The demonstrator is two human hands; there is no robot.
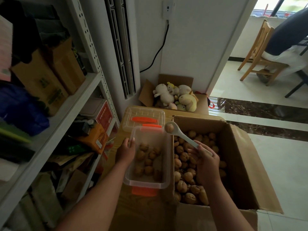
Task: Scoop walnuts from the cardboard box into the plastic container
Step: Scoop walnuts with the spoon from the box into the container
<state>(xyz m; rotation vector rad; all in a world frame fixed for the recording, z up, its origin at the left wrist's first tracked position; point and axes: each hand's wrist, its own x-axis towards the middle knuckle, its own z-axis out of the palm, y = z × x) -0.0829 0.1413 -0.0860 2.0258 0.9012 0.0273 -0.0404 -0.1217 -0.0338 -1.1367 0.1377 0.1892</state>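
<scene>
Brown walnut (169, 127) sat in the white spoon (183, 136) over the far right corner of the plastic container (148, 185), the right grip (206, 161) clasping its handle. The left grip (125, 150) held the container's left wall. Roughly a dozen nuts lay inside. The cardboard box (241, 164) was heaped, so most work looked undone. Box and container touched, and the lid (143, 114) lay just behind.

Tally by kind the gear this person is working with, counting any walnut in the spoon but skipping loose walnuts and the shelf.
Spoon: 1
Walnut in the spoon: 1
Plastic container: 1
Loose lid: 1
Cardboard box of walnuts: 1
Total: 5
</scene>
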